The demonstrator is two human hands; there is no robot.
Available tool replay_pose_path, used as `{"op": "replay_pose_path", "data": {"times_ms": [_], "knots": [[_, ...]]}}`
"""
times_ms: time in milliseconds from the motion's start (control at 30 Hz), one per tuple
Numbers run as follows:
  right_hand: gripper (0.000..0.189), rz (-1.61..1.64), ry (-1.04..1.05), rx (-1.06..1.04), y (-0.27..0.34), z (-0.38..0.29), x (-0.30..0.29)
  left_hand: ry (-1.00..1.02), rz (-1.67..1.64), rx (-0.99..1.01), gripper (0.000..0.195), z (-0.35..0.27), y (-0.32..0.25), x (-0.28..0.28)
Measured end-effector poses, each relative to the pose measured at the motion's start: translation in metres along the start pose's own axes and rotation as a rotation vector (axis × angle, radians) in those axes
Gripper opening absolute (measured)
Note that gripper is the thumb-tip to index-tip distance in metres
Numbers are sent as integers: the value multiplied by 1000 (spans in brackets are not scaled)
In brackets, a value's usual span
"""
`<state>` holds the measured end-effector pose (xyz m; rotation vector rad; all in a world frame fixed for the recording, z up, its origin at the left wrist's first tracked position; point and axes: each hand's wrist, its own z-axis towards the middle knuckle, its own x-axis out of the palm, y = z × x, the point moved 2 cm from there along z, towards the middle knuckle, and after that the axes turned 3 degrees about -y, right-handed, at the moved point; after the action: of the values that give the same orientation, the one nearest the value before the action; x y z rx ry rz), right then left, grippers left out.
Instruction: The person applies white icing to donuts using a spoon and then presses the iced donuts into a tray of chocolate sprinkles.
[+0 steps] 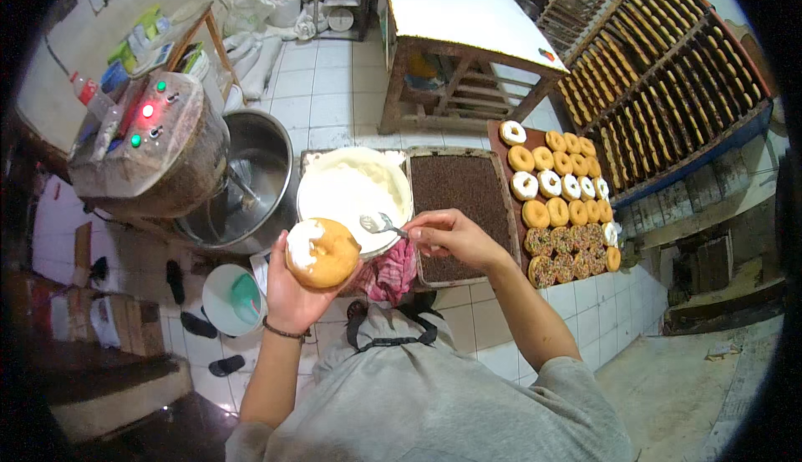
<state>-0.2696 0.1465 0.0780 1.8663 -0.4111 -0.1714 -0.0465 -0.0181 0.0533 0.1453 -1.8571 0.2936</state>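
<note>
A ring doughnut [332,255], white cream covering part of its left side, rests in my left hand [301,299]. My right hand [448,236] grips the handle of a metal spoon [382,224] whose bowl carries white cream. That spoon is over a large round tub of white cream [357,180], just beyond the doughnut. Right of the tub lies a rectangular tray of dark brown sprinkles [460,192], partly behind my right hand and forearm. Farther right, a brown board [499,142] bears rows of doughnuts: plain, white-creamed [524,185] and some with coloured sprinkles [567,249].
A dough mixer with a steel bowl [285,142] stands at left, a lit red lamp [148,110] on its housing. Ahead is a white-topped table [451,11]. A rack of filled trays [658,80] is at right. A pink cloth [391,271] hangs below the tub, near a white bucket [219,299].
</note>
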Motion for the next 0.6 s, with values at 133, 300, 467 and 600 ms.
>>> {"op": "replay_pose_path", "data": {"times_ms": [133, 300, 467, 600], "knots": [[23, -78, -101, -10, 6, -6, 6, 43, 42, -41, 64, 0, 0, 2], [21, -280, -69, -173, 5, -21, 9, 47, 25, -128, 63, 7, 7, -7], [16, -659, -121, -442, 21, -19, 42, 47, 57, -158, 62, 4, 9, -11], [16, -1100, -252, -568, 30, -24, 14, 65, 160, -166, 60, 1, 11, -18]]}}
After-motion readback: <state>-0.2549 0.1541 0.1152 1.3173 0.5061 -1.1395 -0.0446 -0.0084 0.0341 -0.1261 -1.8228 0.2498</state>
